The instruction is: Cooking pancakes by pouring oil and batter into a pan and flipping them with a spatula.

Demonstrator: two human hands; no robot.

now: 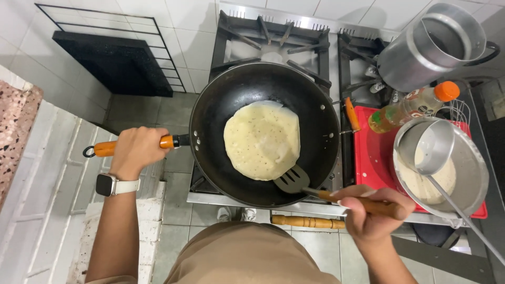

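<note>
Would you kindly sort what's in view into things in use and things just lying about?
In use: left hand on the pan handle; right hand holding the spatula under the flatbread.

Lying about: batter bowl with ladle, bottle, metal pot, red board.

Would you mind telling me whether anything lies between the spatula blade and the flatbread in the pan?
Nothing visible does. The right hand holds the spatula, whose blade rests at the near edge of the flatbread inside the black pan. The left hand grips the pan handle.
</note>
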